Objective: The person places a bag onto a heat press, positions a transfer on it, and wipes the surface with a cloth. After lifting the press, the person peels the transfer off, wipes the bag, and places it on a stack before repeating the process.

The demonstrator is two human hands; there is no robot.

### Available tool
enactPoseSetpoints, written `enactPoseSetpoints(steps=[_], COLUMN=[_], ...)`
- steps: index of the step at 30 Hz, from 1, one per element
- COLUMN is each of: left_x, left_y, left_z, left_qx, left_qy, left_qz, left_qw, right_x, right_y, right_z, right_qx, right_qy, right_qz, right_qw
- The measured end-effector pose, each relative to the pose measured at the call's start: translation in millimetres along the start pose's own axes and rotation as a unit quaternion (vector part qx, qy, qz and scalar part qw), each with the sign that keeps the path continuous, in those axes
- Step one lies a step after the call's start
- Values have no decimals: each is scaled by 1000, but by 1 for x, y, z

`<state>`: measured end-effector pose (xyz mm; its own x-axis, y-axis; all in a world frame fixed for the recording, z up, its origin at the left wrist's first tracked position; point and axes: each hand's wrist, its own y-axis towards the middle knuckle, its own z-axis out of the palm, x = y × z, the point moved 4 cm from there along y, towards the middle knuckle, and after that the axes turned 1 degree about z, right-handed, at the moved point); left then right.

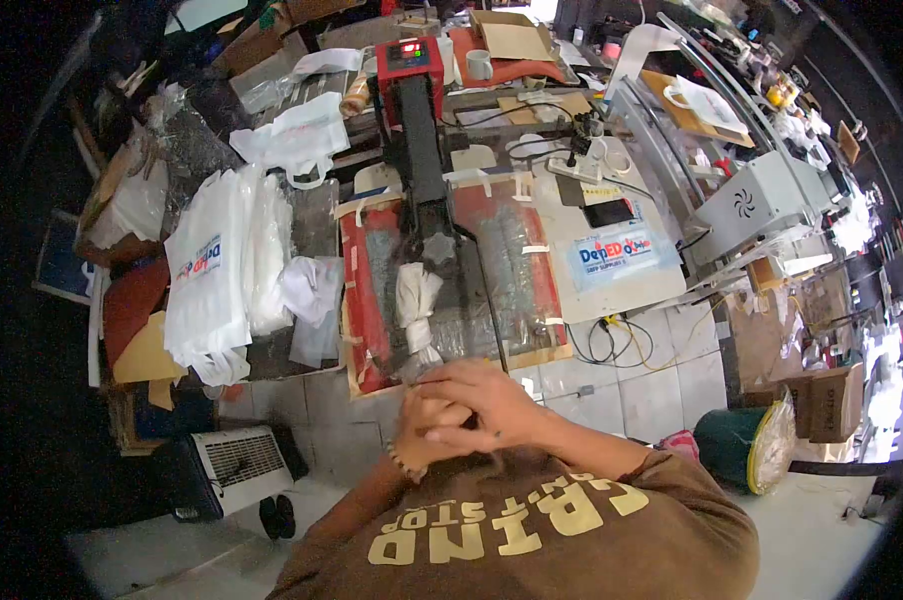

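Observation:
Both my hands meet at the front end of the heat press handle, which has white cloth [417,305] wrapped and knotted round it. My left hand [424,428], a beaded bracelet at its wrist, is closed beneath my right hand [487,397]. My right hand's fingers fold over the left hand and the handle end, which they hide. Behind the cloth is the heat press [427,165] with its black arm and a red control box [409,58] showing lit digits. Its platen [512,265] lies under clear film and tape over red material.
White printed tote bags [207,270] are stacked at left, another bag [297,135] behind them. A printed transfer sheet [622,258] and a phone [610,213] lie on the right board. Cables [612,340] hang below. A heater [237,468] and green spool [727,450] stand on the floor.

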<state>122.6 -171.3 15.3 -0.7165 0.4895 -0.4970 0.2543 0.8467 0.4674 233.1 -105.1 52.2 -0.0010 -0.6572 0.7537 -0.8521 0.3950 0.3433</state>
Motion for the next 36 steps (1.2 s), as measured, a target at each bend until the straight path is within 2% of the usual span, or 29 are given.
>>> enactPoseSetpoints(steps=[1, 2, 6, 8, 9, 10, 11, 12, 14, 15, 17, 18, 19, 21, 23, 25, 29, 31, 36], left_x=[2, 5, 7, 18, 28, 41, 60, 82, 132, 145, 165, 170, 177, 185, 177, 173, 201, 195, 202], left_y=[-3, 2, 10, 17, 26, 37, 43, 47, 60, 70, 86, 92, 97, 103, 104, 106, 100, 100, 100], left_z=[5, 5, -5, -17, -30, -43, -49, -52, -45, -36, -22, -14, -8, 4, 1, -4, 11, 8, 11], left_qx=[-7, -8, -63, 48, 13, -22, -79, -135, -170, -168, -220, -197, -193, -171, -189, -190, -199, -208, -204], left_qy=[55, 8, -31, -221, -253, -285, -280, -273, -211, -212, -180, -251, -253, -296, -327, -331, -349, -269, -227], left_qz=[1, -9, 12, -82, -74, -64, -131, -196, -276, -272, -301, -304, -300, -413, -388, -403, -385, -389, -374], left_qw=[998, 1000, 997, 971, 965, 956, 948, 932, 922, 923, 910, 898, 899, 844, 841, 832, 831, 856, 876], right_x=[-12, -18, -19, -23, -22, -21, -22, -20, -16, -14, -9, -12, -11, -10, -11, -12, -10, -9, -11], right_y=[-2, -2, -1, -5, -7, -11, -15, -15, -9, -9, -11, -13, -12, -8, -7, -6, -5, -3, -6], right_z=[7, 11, 11, 3, 7, 7, 5, 2, 8, 10, 29, 33, 31, 25, 25, 28, 27, 27, 29], right_qx=[4, 7, -6, -191, -191, -253, -315, -317, -92, -95, 0, 15, 11, 7, 26, 45, 63, 79, 53], right_qy=[-21, -43, -45, 15, 14, 20, 26, 24, -119, -121, -243, -282, -285, -245, -243, -238, -246, -244, -265], right_qz=[26, 52, 19, 14, 15, 41, 66, 65, 82, 83, 91, 122, 125, 117, 136, 152, 161, 171, 134], right_qw=[999, 998, 999, 981, 981, 966, 947, 946, 985, 985, 966, 952, 950, 962, 960, 958, 954, 951, 954])
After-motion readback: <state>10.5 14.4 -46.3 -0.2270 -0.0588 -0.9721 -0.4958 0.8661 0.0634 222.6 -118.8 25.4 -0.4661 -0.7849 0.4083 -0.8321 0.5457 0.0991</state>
